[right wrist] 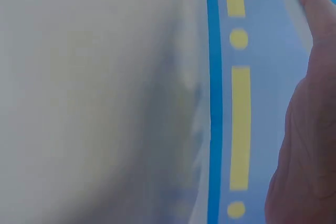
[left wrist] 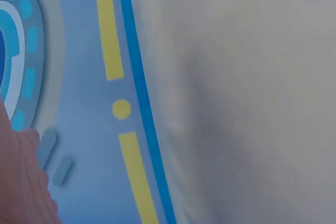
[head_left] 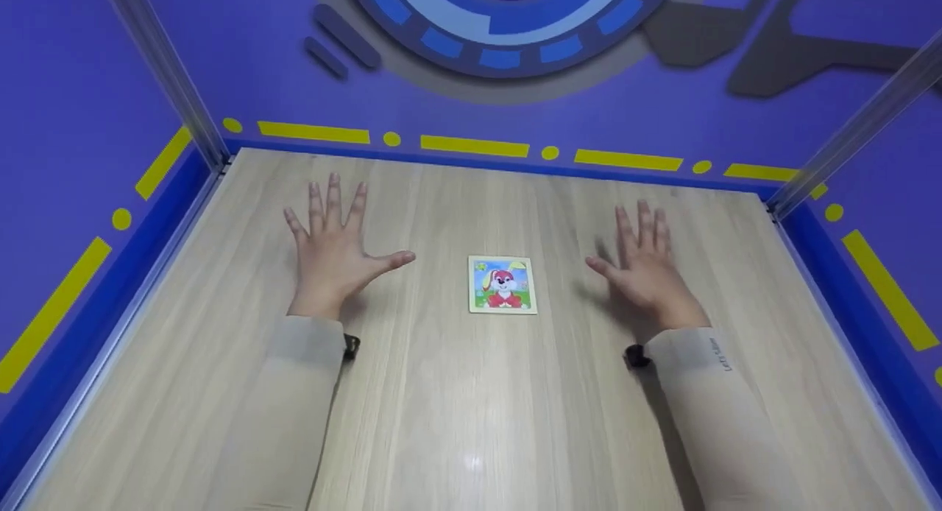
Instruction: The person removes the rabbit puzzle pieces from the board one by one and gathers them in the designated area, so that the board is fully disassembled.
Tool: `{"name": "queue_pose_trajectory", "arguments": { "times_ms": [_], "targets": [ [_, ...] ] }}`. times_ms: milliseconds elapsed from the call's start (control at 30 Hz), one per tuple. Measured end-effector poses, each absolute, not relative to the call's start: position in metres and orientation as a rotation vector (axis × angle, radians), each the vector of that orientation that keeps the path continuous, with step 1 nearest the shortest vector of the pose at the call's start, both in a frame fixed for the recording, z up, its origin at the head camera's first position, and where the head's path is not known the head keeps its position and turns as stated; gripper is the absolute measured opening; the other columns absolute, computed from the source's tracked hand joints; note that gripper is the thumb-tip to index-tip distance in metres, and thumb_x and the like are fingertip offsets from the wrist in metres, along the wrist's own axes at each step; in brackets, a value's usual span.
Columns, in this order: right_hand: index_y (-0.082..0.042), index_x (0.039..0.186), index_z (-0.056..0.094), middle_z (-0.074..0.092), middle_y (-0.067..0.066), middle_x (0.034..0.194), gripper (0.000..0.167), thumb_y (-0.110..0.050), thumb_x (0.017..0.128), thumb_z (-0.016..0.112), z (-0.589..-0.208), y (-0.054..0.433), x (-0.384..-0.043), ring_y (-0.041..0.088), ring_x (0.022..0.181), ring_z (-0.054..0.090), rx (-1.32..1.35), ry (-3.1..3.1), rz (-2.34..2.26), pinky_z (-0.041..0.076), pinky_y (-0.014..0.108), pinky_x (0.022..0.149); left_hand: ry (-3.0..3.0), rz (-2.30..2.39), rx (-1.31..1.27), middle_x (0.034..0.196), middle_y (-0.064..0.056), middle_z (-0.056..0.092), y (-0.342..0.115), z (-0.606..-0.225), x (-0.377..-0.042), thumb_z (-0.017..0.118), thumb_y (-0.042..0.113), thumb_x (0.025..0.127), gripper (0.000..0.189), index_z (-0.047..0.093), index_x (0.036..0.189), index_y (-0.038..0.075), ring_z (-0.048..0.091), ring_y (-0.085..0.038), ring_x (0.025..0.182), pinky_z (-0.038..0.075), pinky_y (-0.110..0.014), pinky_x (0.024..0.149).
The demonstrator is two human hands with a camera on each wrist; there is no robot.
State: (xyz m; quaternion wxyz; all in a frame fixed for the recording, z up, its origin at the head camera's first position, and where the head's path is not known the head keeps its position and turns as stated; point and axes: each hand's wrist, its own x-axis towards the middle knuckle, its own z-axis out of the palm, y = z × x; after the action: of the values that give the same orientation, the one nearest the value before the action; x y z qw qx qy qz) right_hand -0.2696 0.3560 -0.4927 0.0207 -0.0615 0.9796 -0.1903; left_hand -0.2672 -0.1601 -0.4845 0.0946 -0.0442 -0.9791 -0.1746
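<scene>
Within pale frame point(head_left: 503, 311); cartoon animal point(head_left: 504, 286)

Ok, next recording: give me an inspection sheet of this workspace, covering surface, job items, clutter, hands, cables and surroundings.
Surface: pale wood-grain table, a bright glint near the front.
Job items: one square picture card showing a red-and-white cartoon animal, lying flat between the hands.
Clutter: nothing seen.
Hands: left hand and right hand open, apart from the card; a dark device shows at the left cuff and the right cuff.
Cables: nothing seen.
Surroundings: blue-purple panels with yellow dashes and dots; metal posts at the back corners.
</scene>
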Motion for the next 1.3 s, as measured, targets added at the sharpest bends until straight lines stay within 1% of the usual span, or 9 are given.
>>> {"name": "queue_pose_trajectory", "arguments": {
  "times_ms": [267, 500, 600, 700, 800, 900, 1033, 1167, 1300],
  "targets": [
    [-0.046, 0.181, -0.009, -0.025, -0.01, 0.19, 0.106, -0.071, 0.107, 0.063, -0.498, 0.298, -0.28, 0.038, 0.18, -0.013, -0.258, 2.977, -0.921, 0.015, 0.084, 0.137, -2.835, -0.865, -0.23, 0.194, -0.01, 0.005, -0.132, -0.484, -0.273, 0.079, 0.088, 0.083, 0.132, 0.021, 0.183, 0.026, -0.001, -0.043, 0.18, 0.003, -0.078, 0.142],
    [-0.052, 0.181, 0.007, -0.005, -0.01, 0.194, 0.098, -0.066, 0.106, 0.068, -0.491, 0.255, -0.284, 0.039, 0.181, 0.004, -0.295, 2.867, -1.202, 0.018, 0.081, 0.138, -2.857, -1.036, -0.289, 0.193, -0.004, 0.011, -0.104, -0.489, -0.276, 0.082, 0.083, 0.085, 0.126, 0.024, 0.183, 0.029, 0.009, -0.037, 0.18, 0.017, -0.07, 0.144],
    [-0.052, 0.179, 0.022, 0.016, -0.001, 0.192, 0.089, -0.063, 0.106, 0.071, -0.488, 0.242, -0.284, 0.044, 0.174, 0.028, -0.235, 2.75, -1.357, 0.032, 0.076, 0.136, -2.867, -1.099, -0.322, 0.193, -0.003, 0.015, -0.094, -0.495, -0.277, 0.083, 0.082, 0.084, 0.125, 0.026, 0.182, 0.031, 0.013, -0.036, 0.18, 0.026, -0.07, 0.142],
    [-0.047, 0.174, 0.038, 0.036, 0.006, 0.183, 0.077, -0.051, 0.106, 0.075, -0.488, 0.233, -0.282, 0.043, 0.157, 0.051, -0.173, 2.629, -1.478, 0.047, 0.066, 0.13, -2.87, -1.181, -0.368, 0.192, -0.003, 0.019, -0.088, -0.502, -0.276, 0.087, 0.078, 0.084, 0.122, 0.028, 0.181, 0.031, 0.017, -0.037, 0.179, 0.031, -0.071, 0.139],
    [-0.04, 0.17, 0.048, 0.048, 0.009, 0.172, 0.069, -0.043, 0.107, 0.077, -0.491, 0.226, -0.28, 0.037, 0.148, 0.055, -0.131, 2.548, -1.524, 0.05, 0.06, 0.129, -2.872, -1.259, -0.403, 0.19, -0.002, 0.024, -0.083, -0.507, -0.276, 0.09, 0.072, 0.085, 0.119, 0.032, 0.181, 0.03, 0.02, -0.037, 0.178, 0.034, -0.069, 0.139],
    [-0.029, 0.168, 0.054, 0.057, 0.013, 0.161, 0.066, -0.038, 0.107, 0.078, -0.498, 0.222, -0.279, 0.034, 0.14, 0.058, -0.183, 2.537, -1.503, 0.052, 0.056, 0.125, -2.885, -1.311, -0.428, 0.189, -0.002, 0.028, -0.077, -0.513, -0.273, 0.09, 0.068, 0.088, 0.112, 0.038, 0.178, 0.027, 0.021, -0.037, 0.177, 0.033, -0.068, 0.14],
    [-0.014, 0.163, 0.061, 0.065, 0.017, 0.152, 0.061, -0.029, 0.106, 0.079, -0.511, 0.215, -0.28, 0.033, 0.127, 0.064, -0.351, 2.59, -1.433, 0.057, 0.049, 0.112, -2.917, -1.292, -0.489, 0.187, -0.003, 0.034, -0.067, -0.521, -0.27, 0.089, 0.066, 0.089, 0.106, 0.044, 0.176, 0.026, 0.02, -0.036, 0.177, 0.022, -0.066, 0.144],
    [-0.009, 0.155, 0.067, 0.067, 0.014, 0.153, 0.055, -0.021, 0.104, 0.082, -0.522, 0.205, -0.279, 0.028, 0.118, 0.067, -0.466, 2.649, -1.363, 0.057, 0.04, 0.104, -2.929, -1.228, -0.55, 0.183, -0.001, 0.042, -0.061, -0.528, -0.269, 0.093, 0.062, 0.085, 0.104, 0.05, 0.173, 0.024, 0.024, -0.034, 0.174, 0.013, -0.063, 0.145],
    [-0.007, 0.151, 0.071, 0.067, 0.013, 0.154, 0.053, -0.017, 0.101, 0.085, -0.527, 0.198, -0.278, 0.024, 0.11, 0.065, -0.486, 2.694, -1.31, 0.056, 0.035, 0.095, -2.964, -1.159, -0.616, 0.178, -0.001, 0.05, -0.056, -0.535, -0.268, 0.096, 0.062, 0.082, 0.104, 0.055, 0.169, 0.02, 0.028, -0.035, 0.171, 0.011, -0.063, 0.144]
  ]
}}
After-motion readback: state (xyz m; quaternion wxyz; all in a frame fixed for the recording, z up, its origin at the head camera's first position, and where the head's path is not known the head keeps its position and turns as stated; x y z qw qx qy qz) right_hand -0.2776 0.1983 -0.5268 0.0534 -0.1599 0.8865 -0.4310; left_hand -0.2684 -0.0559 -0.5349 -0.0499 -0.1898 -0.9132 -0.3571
